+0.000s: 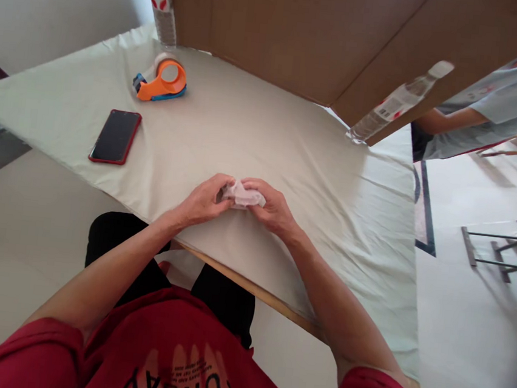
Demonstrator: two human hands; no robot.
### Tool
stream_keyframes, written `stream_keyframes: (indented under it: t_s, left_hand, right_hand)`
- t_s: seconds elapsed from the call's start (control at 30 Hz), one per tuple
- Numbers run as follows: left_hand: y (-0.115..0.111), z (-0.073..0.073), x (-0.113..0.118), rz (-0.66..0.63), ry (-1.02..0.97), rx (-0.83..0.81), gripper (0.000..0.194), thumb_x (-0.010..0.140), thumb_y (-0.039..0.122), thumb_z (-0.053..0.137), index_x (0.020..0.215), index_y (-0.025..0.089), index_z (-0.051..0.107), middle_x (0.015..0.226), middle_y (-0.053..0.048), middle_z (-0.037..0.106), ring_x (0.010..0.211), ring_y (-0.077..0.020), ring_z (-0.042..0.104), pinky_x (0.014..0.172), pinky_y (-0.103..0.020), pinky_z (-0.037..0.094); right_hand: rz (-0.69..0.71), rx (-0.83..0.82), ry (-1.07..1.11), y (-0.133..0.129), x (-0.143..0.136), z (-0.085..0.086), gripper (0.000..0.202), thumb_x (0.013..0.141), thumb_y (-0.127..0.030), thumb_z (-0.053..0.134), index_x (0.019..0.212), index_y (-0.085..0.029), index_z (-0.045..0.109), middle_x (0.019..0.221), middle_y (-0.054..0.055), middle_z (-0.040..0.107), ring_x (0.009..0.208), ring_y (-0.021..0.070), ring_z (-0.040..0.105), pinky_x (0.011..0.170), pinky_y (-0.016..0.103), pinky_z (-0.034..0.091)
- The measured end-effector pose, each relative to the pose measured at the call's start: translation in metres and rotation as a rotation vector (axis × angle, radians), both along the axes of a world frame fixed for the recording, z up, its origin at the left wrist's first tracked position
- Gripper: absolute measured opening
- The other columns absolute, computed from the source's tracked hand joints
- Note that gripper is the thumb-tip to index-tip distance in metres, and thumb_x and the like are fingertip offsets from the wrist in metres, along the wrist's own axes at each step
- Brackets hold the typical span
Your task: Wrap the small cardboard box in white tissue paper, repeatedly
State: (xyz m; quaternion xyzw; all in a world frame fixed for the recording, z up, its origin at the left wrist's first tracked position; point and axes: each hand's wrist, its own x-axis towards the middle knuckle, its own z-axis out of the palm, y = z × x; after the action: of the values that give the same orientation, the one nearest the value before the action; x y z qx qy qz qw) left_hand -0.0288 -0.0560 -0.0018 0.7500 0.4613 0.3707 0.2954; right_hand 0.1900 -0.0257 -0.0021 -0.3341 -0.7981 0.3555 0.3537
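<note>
Between my two hands, near the front edge of the cloth-covered table, is a small crumpled piece of whitish, translucent wrapping [242, 196]. My left hand [206, 200] pinches its left end with thumb and fingers. On the other side, the fingers of my right hand [272, 206] are closed on its right end. The wrapping is low over the cloth; whether anything lies inside it cannot be made out.
A red-edged phone [115, 137] and an orange tape dispenser [165, 79] lie at the left. Bottles [164, 5] [397, 104] stand beside a large cardboard panel [293, 26]. A person in a grey shirt [500, 101] is beyond it, at right.
</note>
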Motion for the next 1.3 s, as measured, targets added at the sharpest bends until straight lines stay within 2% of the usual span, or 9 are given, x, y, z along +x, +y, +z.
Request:
stream_keyframes:
  t_s: [0.1,0.23,0.4,0.53,0.7,0.83,0.93,1.13,1.3]
  left_hand:
    - [0.006,0.015,0.003,0.056,-0.011,-0.186,0.029,0.085,0.045,0.063,0.095,0.017,0.065,0.079,-0.001,0.066,0.070,-0.0154,0.058,0.065,-0.028,0.045]
    - [0.010,0.020,0.008,0.154,0.034,-0.228,0.034,0.089,0.050,0.056,0.085,0.017,0.065,0.068,0.000,0.063,0.064,-0.0148,0.054,0.062,-0.028,0.042]
    - [0.000,0.001,0.014,0.277,-0.069,-0.097,0.045,0.082,0.045,0.066,0.116,0.016,0.062,0.111,-0.011,0.069,0.091,-0.0197,0.064,0.080,-0.034,0.053]
    - [-0.008,-0.008,0.018,0.196,-0.088,0.012,0.036,0.078,0.035,0.069,0.110,0.019,0.064,0.116,-0.010,0.064,0.101,-0.0211,0.063,0.085,-0.035,0.056]
    - [-0.001,-0.012,0.023,0.191,-0.183,-0.202,0.038,0.078,0.037,0.069,0.110,0.018,0.061,0.119,-0.011,0.065,0.097,-0.0198,0.064,0.090,-0.038,0.055]
    - [0.012,-0.019,0.021,0.098,-0.333,-0.318,0.079,0.073,0.038,0.074,0.142,0.018,0.043,0.134,-0.017,0.059,0.112,-0.0245,0.063,0.098,-0.042,0.052]
    - [0.022,-0.020,0.018,-0.010,-0.384,-0.418,0.099,0.072,0.036,0.074,0.157,0.018,0.025,0.136,-0.019,0.056,0.103,-0.0218,0.066,0.090,-0.038,0.054]
    - [0.024,-0.015,0.020,-0.009,-0.436,-0.464,0.098,0.071,0.030,0.073,0.158,0.019,0.027,0.122,-0.011,0.059,0.087,-0.0141,0.063,0.075,-0.028,0.052]
    - [0.022,-0.012,0.022,-0.011,-0.446,-0.486,0.103,0.069,0.031,0.072,0.159,0.015,0.023,0.129,-0.015,0.056,0.092,-0.0164,0.064,0.076,-0.029,0.053]
  right_hand:
    - [0.008,-0.331,0.076,0.005,-0.002,0.012,0.030,0.085,-0.048,0.066,0.096,-0.020,0.065,0.091,0.005,0.070,0.085,0.0194,0.066,0.077,0.032,0.053]
    - [-0.109,-0.581,0.068,0.004,-0.008,0.011,0.031,0.084,-0.051,0.062,0.081,-0.020,0.057,0.069,-0.002,0.056,0.059,0.0127,0.050,0.056,0.027,0.041]
    - [-0.229,-0.478,0.036,0.002,-0.014,0.003,0.030,0.083,-0.046,0.058,0.068,-0.021,0.048,0.063,-0.004,0.044,0.059,0.0106,0.037,0.055,0.026,0.030]
    - [-0.226,-0.460,0.081,0.004,-0.014,0.001,0.029,0.082,-0.046,0.059,0.070,-0.020,0.052,0.066,-0.004,0.044,0.062,0.0112,0.037,0.058,0.026,0.031]
    - [-0.237,-0.551,0.176,0.004,-0.014,0.000,0.029,0.081,-0.048,0.058,0.080,-0.020,0.061,0.069,-0.002,0.052,0.062,0.0131,0.044,0.058,0.026,0.035]
    - [-0.245,-0.565,0.210,0.003,-0.015,-0.001,0.030,0.080,-0.050,0.059,0.078,-0.020,0.063,0.067,-0.002,0.053,0.061,0.0131,0.044,0.057,0.027,0.036]
    - [-0.259,-0.547,0.198,0.005,-0.015,-0.002,0.030,0.079,-0.047,0.059,0.082,-0.019,0.066,0.068,-0.002,0.056,0.062,0.0130,0.046,0.057,0.026,0.037]
    - [-0.327,-0.498,0.147,0.010,-0.011,-0.002,0.026,0.075,-0.042,0.063,0.087,-0.019,0.065,0.065,-0.004,0.056,0.060,0.0127,0.047,0.058,0.027,0.039]
    - [-0.314,-0.487,0.139,0.012,-0.009,-0.001,0.025,0.078,-0.043,0.063,0.080,-0.018,0.065,0.064,-0.003,0.055,0.058,0.0118,0.046,0.056,0.026,0.039]
